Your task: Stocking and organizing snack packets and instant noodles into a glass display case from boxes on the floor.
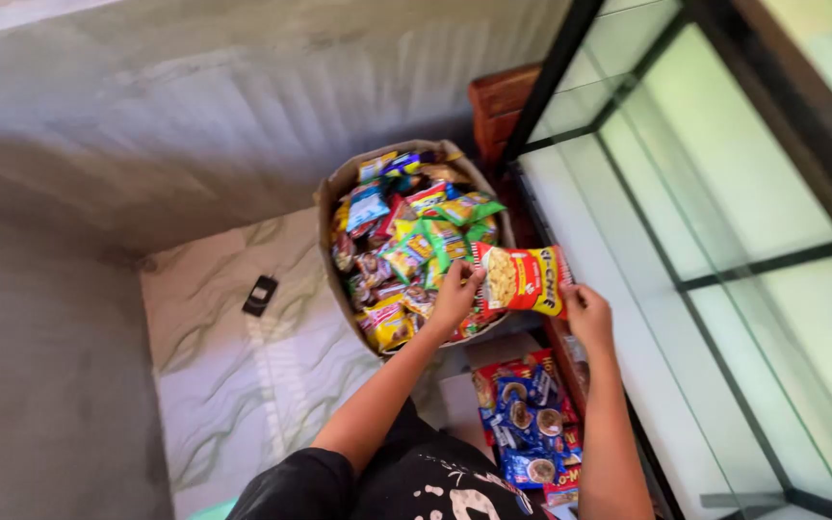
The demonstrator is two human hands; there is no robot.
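Both my hands hold a red and yellow snack packet (522, 279) flat above the edge of a large cardboard box (331, 197). My left hand (456, 294) pinches the packet's left end. At the packet's right end, my right hand (587, 313) grips it. The box is packed with several small colourful snack packets (406, 241) in green, yellow, blue and red. The packet hangs between the box and the glass cabinet on the right.
A glass cabinet with black frames (686, 279) fills the right side. Blue and red packets (530, 424) lie in a pile by my knees. A small dark phone-like object (260, 295) rests on the marbled white floor (243, 385). A brown wooden piece (498, 101) stands behind the box.
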